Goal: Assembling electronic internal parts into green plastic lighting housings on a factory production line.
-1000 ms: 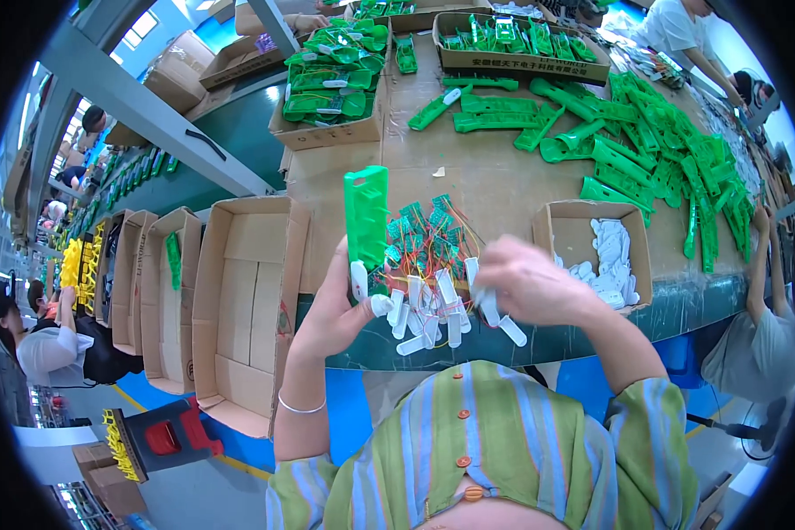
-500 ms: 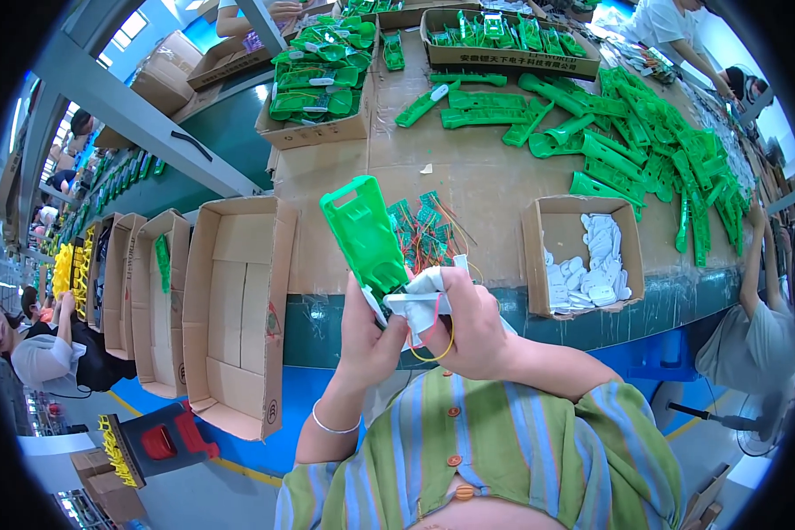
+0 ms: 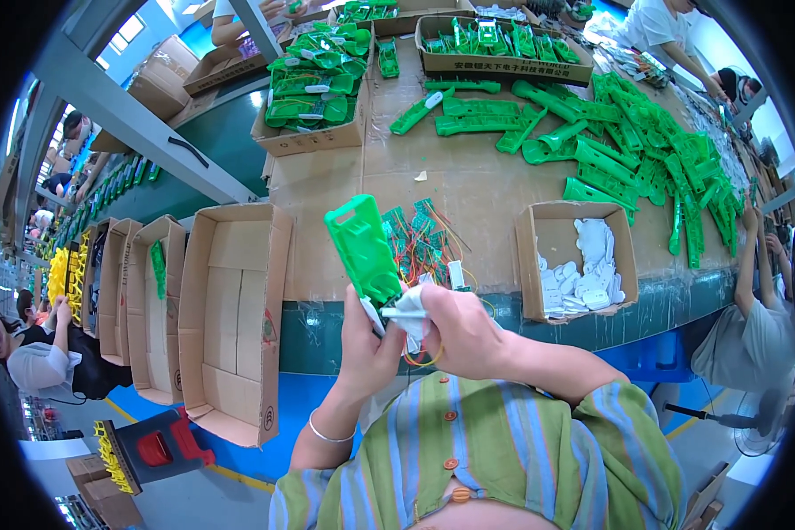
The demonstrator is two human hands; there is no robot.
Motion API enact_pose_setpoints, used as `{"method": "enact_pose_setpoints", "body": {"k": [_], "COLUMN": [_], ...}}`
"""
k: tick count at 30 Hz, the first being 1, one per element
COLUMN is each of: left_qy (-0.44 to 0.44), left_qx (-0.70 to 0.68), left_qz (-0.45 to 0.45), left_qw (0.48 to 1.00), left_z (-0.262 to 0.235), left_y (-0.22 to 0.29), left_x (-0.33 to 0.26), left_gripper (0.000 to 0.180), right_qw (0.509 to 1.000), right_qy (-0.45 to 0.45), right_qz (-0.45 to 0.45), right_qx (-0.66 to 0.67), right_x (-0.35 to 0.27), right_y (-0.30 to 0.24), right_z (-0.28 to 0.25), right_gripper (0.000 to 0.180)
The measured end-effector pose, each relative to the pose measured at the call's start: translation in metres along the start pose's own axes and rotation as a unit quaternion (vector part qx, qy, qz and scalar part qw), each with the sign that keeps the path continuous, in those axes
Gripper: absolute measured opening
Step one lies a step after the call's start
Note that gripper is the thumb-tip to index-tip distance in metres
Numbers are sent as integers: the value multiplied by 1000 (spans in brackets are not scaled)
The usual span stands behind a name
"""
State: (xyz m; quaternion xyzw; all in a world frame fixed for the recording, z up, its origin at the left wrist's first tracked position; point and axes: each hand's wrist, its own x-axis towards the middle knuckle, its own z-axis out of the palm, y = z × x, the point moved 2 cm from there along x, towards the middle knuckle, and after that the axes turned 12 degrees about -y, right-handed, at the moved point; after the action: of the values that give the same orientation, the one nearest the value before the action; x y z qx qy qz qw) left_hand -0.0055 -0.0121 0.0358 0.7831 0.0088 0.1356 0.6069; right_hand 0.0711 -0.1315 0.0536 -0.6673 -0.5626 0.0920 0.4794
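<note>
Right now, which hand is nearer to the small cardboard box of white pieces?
The right. The right hand is left of the cardboard box and nearer the body; the left hand, holding the green casing, is farther left.

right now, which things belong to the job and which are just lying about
Seemingly in use:
green shell, in left hand
white part, at right hand
wired circuit boards

Probably just lying about:
long cardboard box
yellow parts, lower left
</note>
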Motion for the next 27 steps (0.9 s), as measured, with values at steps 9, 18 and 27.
{"method": "enact_pose_setpoints", "body": {"k": [9,18,27], "left_qy": [-102,-132,-95], "left_qx": [159,-465,-447], "left_qz": [67,-125,-144], "left_qw": [980,866,878], "left_z": [2,13,9], "left_y": [-1,17,-12], "left_x": [-5,-18,-18], "left_gripper": [63,79,66], "right_qw": [934,988,910], "right_qy": [-96,37,-81], "right_qz": [63,-95,90], "right_qx": [-337,-120,396], "right_x": [34,28,17], "right_y": [2,58,60], "right_z": [-49,-48,-39], "right_gripper": [46,40,29]}}
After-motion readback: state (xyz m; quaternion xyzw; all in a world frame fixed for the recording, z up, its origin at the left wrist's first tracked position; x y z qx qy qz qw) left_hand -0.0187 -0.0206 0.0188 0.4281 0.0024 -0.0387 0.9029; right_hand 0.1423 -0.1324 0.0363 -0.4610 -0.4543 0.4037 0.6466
